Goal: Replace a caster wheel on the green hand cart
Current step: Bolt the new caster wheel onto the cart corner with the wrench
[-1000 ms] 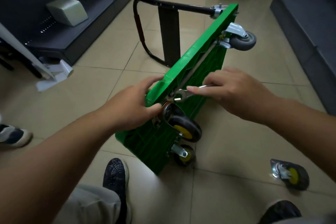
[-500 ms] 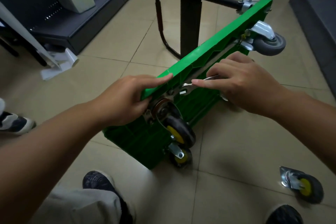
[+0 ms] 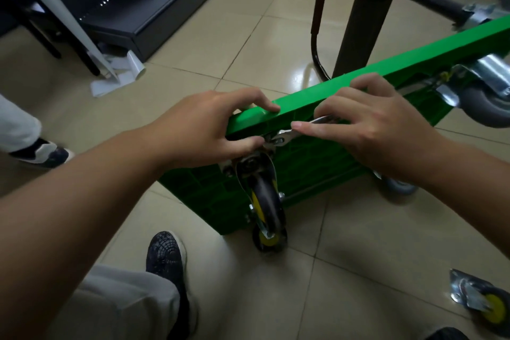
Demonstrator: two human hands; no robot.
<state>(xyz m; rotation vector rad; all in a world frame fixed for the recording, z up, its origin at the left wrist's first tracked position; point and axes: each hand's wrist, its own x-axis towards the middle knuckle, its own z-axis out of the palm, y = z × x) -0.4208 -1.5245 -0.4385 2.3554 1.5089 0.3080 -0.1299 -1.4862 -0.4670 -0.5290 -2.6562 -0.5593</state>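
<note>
The green hand cart (image 3: 306,163) stands on its side on the tiled floor, underside facing me. My left hand (image 3: 204,130) grips its upper edge, fingers over the top and thumb below, just above a black caster with a yellow hub (image 3: 266,201). My right hand (image 3: 369,127) holds a silver wrench (image 3: 287,136) whose head sits at the caster's mounting plate. A second yellow-hub caster (image 3: 269,240) touches the floor below. A grey caster (image 3: 485,102) sits at the cart's far end.
A loose caster with a yellow hub (image 3: 480,301) lies on the floor at lower right. The cart's black handle (image 3: 358,8) rests folded behind the deck. My shoe (image 3: 165,257) is near the cart; another person's shoe (image 3: 41,153) stands left. Dark shelving (image 3: 154,8) lines the back left.
The view has shifted closer and left, so the cart sits further right in frame. My left thumb now lies under the edge by the caster plate. The wrench stays at the same bolt.
</note>
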